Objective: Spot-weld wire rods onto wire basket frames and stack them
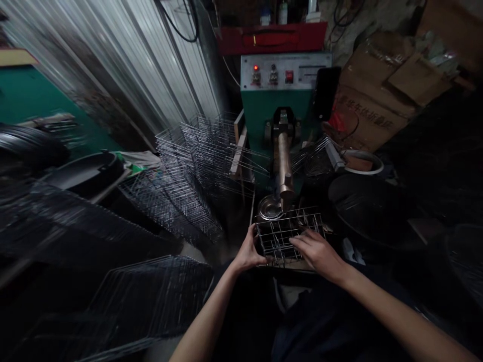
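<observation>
A small wire rack of crossing metal rods lies in front of me, under the copper-coloured arm of a green machine. My left hand grips its left edge, thumb low and fingers higher up. Over the right part of the rack is my right hand, its fingers drawn together on the wires. Whether a small loose piece is also between those fingertips cannot be made out. Just behind the rack sits a round metal dish, close to the tip of the arm.
The machine's control panel has a lit red lamp, with a phone at its right. Stacked wire grids stand to the left, more wire racks lower down. At right are cardboard boxes and a dark round seat-like shape.
</observation>
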`<state>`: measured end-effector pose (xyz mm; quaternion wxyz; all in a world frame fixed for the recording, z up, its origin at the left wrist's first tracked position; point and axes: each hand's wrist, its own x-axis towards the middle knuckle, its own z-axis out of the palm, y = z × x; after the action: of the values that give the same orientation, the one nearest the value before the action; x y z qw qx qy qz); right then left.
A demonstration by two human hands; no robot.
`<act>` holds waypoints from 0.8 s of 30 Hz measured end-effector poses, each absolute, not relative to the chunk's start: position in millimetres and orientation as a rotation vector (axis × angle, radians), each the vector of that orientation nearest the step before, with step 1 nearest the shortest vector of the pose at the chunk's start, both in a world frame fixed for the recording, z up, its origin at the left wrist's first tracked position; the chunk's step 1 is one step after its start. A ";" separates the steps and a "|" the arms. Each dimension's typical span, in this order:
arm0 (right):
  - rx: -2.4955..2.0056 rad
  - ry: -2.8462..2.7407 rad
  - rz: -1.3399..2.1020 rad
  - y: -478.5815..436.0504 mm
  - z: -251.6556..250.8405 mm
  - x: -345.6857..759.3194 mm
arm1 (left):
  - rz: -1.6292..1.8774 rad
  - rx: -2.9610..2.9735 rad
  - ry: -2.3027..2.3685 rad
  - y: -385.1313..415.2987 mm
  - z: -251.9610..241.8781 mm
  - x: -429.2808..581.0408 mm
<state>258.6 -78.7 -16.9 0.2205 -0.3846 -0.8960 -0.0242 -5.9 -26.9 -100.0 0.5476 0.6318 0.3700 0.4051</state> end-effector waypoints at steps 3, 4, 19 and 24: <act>-1.056 -2.447 -0.017 -73.0 -15.3 258.1 | 0.960 1.482 0.865 -22.5 -99.6 -5.9; -1.060 -2.440 -0.007 -71.4 -15.0 257.9 | 0.962 1.475 0.860 -21.3 -99.2 -5.8; -1.083 -2.391 -0.017 -54.8 -8.3 252.0 | 0.956 1.434 0.826 -5.4 -102.8 -6.9; -1.166 -2.337 -0.014 -55.4 -4.7 249.1 | 0.924 1.452 0.823 0.3 -100.3 -11.8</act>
<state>249.1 -55.4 -4.7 0.2621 -0.4307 -0.8636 -0.0051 -11.8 0.3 -100.3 0.5785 0.6208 0.3520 0.3951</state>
